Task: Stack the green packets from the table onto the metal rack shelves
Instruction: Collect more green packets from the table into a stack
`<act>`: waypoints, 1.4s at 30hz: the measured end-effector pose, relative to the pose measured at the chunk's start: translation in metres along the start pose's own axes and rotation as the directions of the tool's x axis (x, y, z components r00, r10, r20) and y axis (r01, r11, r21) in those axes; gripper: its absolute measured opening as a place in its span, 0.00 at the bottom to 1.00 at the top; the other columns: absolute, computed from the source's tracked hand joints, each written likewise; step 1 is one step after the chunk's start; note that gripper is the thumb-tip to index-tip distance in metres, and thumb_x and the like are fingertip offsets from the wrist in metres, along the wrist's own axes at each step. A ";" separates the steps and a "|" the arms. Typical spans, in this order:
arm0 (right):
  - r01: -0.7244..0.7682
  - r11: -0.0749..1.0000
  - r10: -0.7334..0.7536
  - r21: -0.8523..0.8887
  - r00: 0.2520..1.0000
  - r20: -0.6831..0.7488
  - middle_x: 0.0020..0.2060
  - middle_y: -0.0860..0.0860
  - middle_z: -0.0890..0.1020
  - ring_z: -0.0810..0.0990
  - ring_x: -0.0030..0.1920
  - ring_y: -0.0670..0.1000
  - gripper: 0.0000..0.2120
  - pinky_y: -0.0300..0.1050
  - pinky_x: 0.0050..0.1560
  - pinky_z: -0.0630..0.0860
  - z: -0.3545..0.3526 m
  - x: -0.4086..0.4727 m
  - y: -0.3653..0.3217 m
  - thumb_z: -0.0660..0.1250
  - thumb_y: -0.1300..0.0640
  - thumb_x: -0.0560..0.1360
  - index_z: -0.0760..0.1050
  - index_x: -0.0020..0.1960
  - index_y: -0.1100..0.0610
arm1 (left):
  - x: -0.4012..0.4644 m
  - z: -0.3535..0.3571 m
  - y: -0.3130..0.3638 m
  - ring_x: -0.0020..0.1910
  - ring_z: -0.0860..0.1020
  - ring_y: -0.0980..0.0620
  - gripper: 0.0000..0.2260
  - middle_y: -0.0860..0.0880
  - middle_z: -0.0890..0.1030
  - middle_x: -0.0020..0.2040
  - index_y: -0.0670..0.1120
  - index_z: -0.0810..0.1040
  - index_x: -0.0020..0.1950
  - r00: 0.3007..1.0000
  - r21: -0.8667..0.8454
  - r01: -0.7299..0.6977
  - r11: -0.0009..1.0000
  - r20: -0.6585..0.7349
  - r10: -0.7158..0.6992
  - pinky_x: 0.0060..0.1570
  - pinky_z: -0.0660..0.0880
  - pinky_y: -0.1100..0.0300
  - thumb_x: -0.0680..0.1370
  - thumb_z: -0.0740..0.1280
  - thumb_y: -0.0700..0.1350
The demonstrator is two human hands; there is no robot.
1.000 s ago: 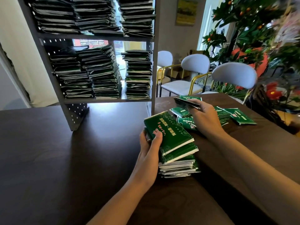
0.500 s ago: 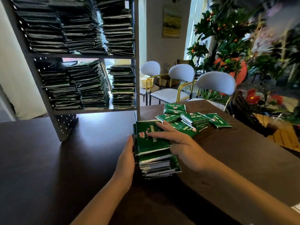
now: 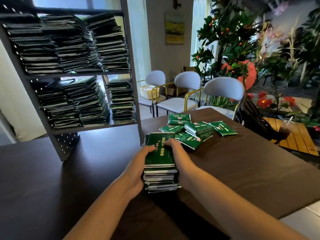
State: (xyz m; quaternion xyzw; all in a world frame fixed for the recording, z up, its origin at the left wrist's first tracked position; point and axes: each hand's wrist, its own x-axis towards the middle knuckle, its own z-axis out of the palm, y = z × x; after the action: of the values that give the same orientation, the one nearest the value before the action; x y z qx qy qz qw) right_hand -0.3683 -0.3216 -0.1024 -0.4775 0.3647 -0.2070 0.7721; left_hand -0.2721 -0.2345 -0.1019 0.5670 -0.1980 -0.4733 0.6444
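A tall stack of green packets (image 3: 160, 156) stands on the dark table (image 3: 242, 170) in front of me. My left hand (image 3: 138, 168) grips its left side, thumb curled over the top packet. My right hand (image 3: 180, 160) grips the right side, thumb also on top. Behind the stack lie several loose green packets (image 3: 194, 130), spread toward the table's far edge. The metal rack (image 3: 131, 70) stands at the back left of the table. Its two visible shelves hold rows of stacked packets (image 3: 83, 101).
Three pale chairs (image 3: 223, 90) stand beyond the table's far edge. Potted plants with orange fruit and red flowers (image 3: 242, 49) fill the right background. A wooden side table (image 3: 294, 135) with a cup sits at right.
My right hand left the top of the stack and now clasps its right side. My left hand slid up the left side, thumb over the top. The view has tilted upward.
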 end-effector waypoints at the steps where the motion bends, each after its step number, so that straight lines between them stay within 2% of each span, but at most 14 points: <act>1: -0.003 1.000 0.003 0.030 1.000 -0.020 0.49 0.59 0.84 0.85 0.43 0.59 0.27 0.49 0.40 0.81 -0.001 0.003 0.003 0.65 0.43 0.70 0.76 0.65 0.55 | 0.000 0.003 -0.001 0.44 0.85 0.42 0.17 0.39 0.85 0.51 0.41 0.78 0.65 1.000 -0.030 0.012 0.999 0.007 -0.012 0.45 0.80 0.50 0.79 0.65 0.48; 5: 0.035 0.994 -0.030 0.099 0.998 -0.061 0.49 0.60 0.86 0.86 0.48 0.62 0.22 0.56 0.50 0.81 -0.007 0.001 0.007 0.65 0.45 0.72 0.80 0.61 0.56 | 0.001 0.010 -0.004 0.47 0.85 0.42 0.18 0.39 0.85 0.52 0.43 0.77 0.66 0.998 -0.046 0.024 0.999 0.062 -0.021 0.47 0.80 0.49 0.78 0.66 0.47; 8: 0.028 0.992 -0.028 0.125 1.000 -0.003 0.40 0.56 0.86 0.85 0.40 0.56 0.19 0.51 0.48 0.82 -0.021 -0.001 0.003 0.62 0.45 0.77 0.82 0.54 0.57 | 0.003 0.011 -0.008 0.51 0.84 0.41 0.18 0.39 0.84 0.56 0.47 0.75 0.68 0.996 -0.007 -0.009 1.000 0.088 0.009 0.51 0.79 0.47 0.79 0.66 0.47; 10: 0.074 0.997 -0.073 0.029 0.996 -0.058 0.39 0.52 0.84 0.83 0.39 0.50 0.16 0.46 0.45 0.80 -0.029 -0.001 -0.011 0.59 0.44 0.80 0.79 0.52 0.54 | 0.004 0.010 -0.010 0.52 0.84 0.40 0.18 0.39 0.84 0.56 0.47 0.74 0.69 0.996 0.011 -0.018 1.000 0.092 0.016 0.52 0.79 0.48 0.79 0.65 0.48; 12: 0.156 0.960 -0.203 -0.234 0.961 -0.190 0.48 0.52 0.80 0.77 0.46 0.49 0.11 0.50 0.55 0.76 -0.042 0.011 -0.026 0.59 0.47 0.82 0.75 0.55 0.52 | 0.006 0.008 -0.011 0.50 0.85 0.41 0.19 0.39 0.85 0.55 0.45 0.74 0.69 0.997 0.008 -0.007 1.000 0.078 0.006 0.50 0.78 0.49 0.79 0.65 0.49; 15: 0.214 0.748 -0.472 -0.628 0.838 -0.276 0.58 0.53 0.78 0.76 0.51 0.50 0.14 0.49 0.54 0.71 -0.073 0.050 -0.049 0.62 0.52 0.80 0.73 0.65 0.53 | 0.008 0.006 -0.011 0.47 0.85 0.43 0.18 0.39 0.85 0.54 0.43 0.75 0.68 0.998 -0.023 0.009 1.000 0.064 -0.007 0.49 0.78 0.50 0.80 0.64 0.49; 18: 0.048 0.510 -0.553 -0.859 0.783 -0.284 0.68 0.56 0.72 0.72 0.66 0.59 0.21 0.53 0.64 0.71 -0.102 0.095 -0.061 0.63 0.48 0.79 0.71 0.70 0.52 | 0.009 0.006 -0.011 0.48 0.85 0.42 0.18 0.39 0.85 0.54 0.44 0.75 0.68 0.998 -0.030 0.014 0.999 0.069 -0.012 0.51 0.78 0.49 0.80 0.64 0.49; 23: -0.128 0.208 -0.429 -0.970 0.879 -0.208 0.81 0.53 0.55 0.51 0.81 0.58 0.32 0.61 0.76 0.57 -0.120 0.142 -0.052 0.60 0.46 0.80 0.55 0.81 0.50 | 0.011 0.004 -0.012 0.54 0.83 0.40 0.17 0.40 0.85 0.55 0.46 0.75 0.68 0.998 0.004 -0.010 1.000 0.069 0.010 0.56 0.77 0.47 0.81 0.63 0.50; 27: -0.139 0.070 -0.509 -0.988 0.847 -0.156 0.76 0.53 0.69 0.66 0.75 0.56 0.27 0.63 0.78 0.49 -0.124 0.143 -0.045 0.57 0.54 0.81 0.61 0.80 0.52 | 0.012 0.003 -0.012 0.53 0.84 0.43 0.17 0.43 0.86 0.55 0.49 0.75 0.69 0.996 0.055 -0.034 0.998 0.081 0.029 0.56 0.77 0.48 0.81 0.63 0.50; 29: -0.094 0.073 -0.571 -0.993 0.812 -0.119 0.69 0.53 0.77 0.74 0.69 0.56 0.25 0.62 0.79 0.49 -0.121 0.134 -0.043 0.56 0.57 0.81 0.66 0.78 0.52 | 0.012 0.003 -0.011 0.51 0.85 0.45 0.17 0.43 0.86 0.54 0.48 0.75 0.68 0.996 0.061 -0.035 0.998 0.083 0.030 0.54 0.77 0.49 0.81 0.63 0.50; 32: -0.005 0.116 -0.634 -0.993 0.770 -0.078 0.62 0.55 0.82 0.79 0.62 0.58 0.22 0.59 0.76 0.59 -0.114 0.110 -0.041 0.57 0.57 0.81 0.71 0.74 0.51 | 0.010 0.004 -0.009 0.49 0.85 0.45 0.17 0.42 0.86 0.53 0.47 0.75 0.69 0.996 0.060 -0.028 0.998 0.087 0.023 0.50 0.77 0.51 0.81 0.63 0.50; 34: 0.070 0.156 -0.694 -0.985 0.718 -0.059 0.57 0.57 0.85 0.81 0.57 0.59 0.21 0.54 0.67 0.70 -0.105 0.087 -0.039 0.59 0.58 0.80 0.75 0.72 0.51 | 0.009 0.004 -0.009 0.50 0.85 0.45 0.18 0.42 0.86 0.54 0.47 0.74 0.69 0.996 0.065 -0.034 0.997 0.089 0.028 0.50 0.77 0.51 0.81 0.63 0.50; 37: 0.265 0.252 -0.804 -0.931 0.593 -0.049 0.54 0.56 0.86 0.82 0.49 0.59 0.18 0.51 0.52 0.76 -0.088 0.048 -0.042 0.63 0.60 0.80 0.78 0.68 0.51 | 0.008 0.004 -0.009 0.49 0.85 0.45 0.18 0.42 0.86 0.54 0.46 0.74 0.69 0.998 0.081 -0.026 0.996 0.067 0.021 0.49 0.78 0.52 0.81 0.63 0.51; 42: 0.578 0.267 -0.852 -0.771 0.516 0.092 0.58 0.48 0.84 0.80 0.55 0.47 0.18 0.49 0.58 0.79 -0.049 -0.015 -0.045 0.68 0.62 0.80 0.79 0.67 0.51 | 0.008 0.004 -0.007 0.47 0.85 0.44 0.19 0.39 0.85 0.54 0.43 0.74 0.69 0.999 0.096 -0.026 0.995 0.033 0.023 0.46 0.78 0.52 0.81 0.63 0.51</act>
State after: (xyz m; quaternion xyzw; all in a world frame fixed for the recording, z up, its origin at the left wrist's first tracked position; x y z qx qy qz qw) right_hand -0.4139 -0.3609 -0.0703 -0.8064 0.2794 -0.4558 0.2529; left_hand -0.2746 -0.2426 -0.1095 0.5873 -0.2377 -0.4641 0.6190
